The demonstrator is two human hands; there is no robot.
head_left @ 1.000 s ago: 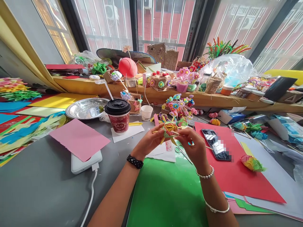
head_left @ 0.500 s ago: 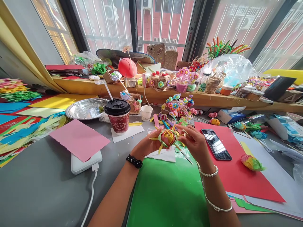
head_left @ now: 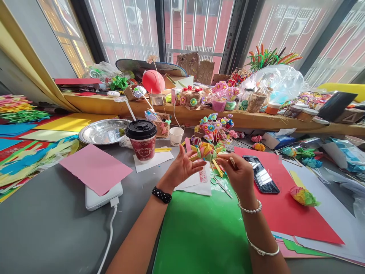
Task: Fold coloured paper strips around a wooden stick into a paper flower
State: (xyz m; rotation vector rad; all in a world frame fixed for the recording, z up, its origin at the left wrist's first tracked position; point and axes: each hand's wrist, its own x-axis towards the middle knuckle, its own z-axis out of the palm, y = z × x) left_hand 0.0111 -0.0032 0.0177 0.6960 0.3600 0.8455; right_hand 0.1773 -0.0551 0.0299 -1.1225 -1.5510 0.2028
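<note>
Stretching out on both sides of a green mat (head_left: 199,228), a gray table (head_left: 57,224) carried a red sheet (head_left: 285,217) to the mat's right and a smaller pink sheet (head_left: 97,167) to its left. Above the mat's far end, the left hand (head_left: 186,165) lay open, palm up and fingers loosely spread, just beside a paper flower (head_left: 207,150) of yellow, green and pink; whether those fingers touched it could not be told. The right hand (head_left: 236,167) was closed in a narrow pinch at the flower's right side. Scissors (head_left: 221,185) rested on the mat's far end, and the tip of a pale stick (head_left: 232,162) showed between the right fingers.

Handling the flower well appeared to call for a light pinch close to its base, since a hard squeeze could have creased the thin petals. The open palm seemed best placed as a cradle, steadying the bloom while the right fingers turned it.

Beyond the mat, to its left, a dark red lidded cup (head_left: 142,149) bore pale lettering, of which only "AGE" could be read. A phone (head_left: 262,175) right of the mat showed no legible brand. Print on a pink-patterned strip (head_left: 203,176) at the mat's far end was too small to make out.
</note>
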